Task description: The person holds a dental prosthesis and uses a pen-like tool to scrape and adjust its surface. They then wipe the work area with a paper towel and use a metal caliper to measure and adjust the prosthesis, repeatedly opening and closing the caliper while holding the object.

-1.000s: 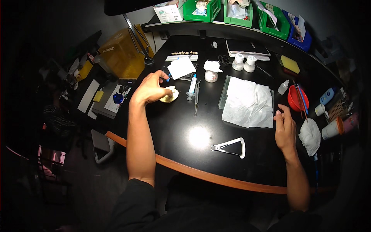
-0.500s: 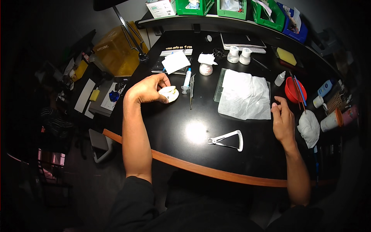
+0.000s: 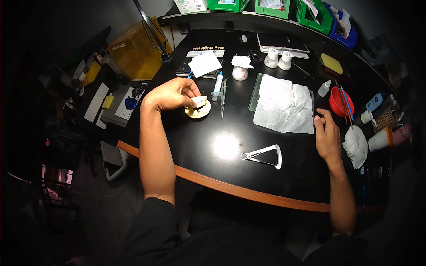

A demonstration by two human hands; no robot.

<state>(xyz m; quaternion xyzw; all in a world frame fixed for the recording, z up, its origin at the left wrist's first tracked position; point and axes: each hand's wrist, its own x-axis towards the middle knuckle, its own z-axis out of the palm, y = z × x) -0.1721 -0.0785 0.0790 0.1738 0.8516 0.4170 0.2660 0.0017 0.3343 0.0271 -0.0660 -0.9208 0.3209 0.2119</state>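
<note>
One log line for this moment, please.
left hand: pinching pale cream rounded cast | right hand: empty, near crumpled white paper sheet | silver metal caliper: lying on black tabletop

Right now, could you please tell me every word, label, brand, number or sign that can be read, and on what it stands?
Yellow box: pale lettering, which I won't copy.
Carton, notebook, tissue-topped jar, blue bottle: print too small or blurred to read.

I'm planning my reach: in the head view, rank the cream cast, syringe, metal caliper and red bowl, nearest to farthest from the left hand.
1. Cream cast: touching the left hand.
2. Syringe: just right of it.
3. Metal caliper: right, toward the front edge.
4. Red bowl: far right.
</note>
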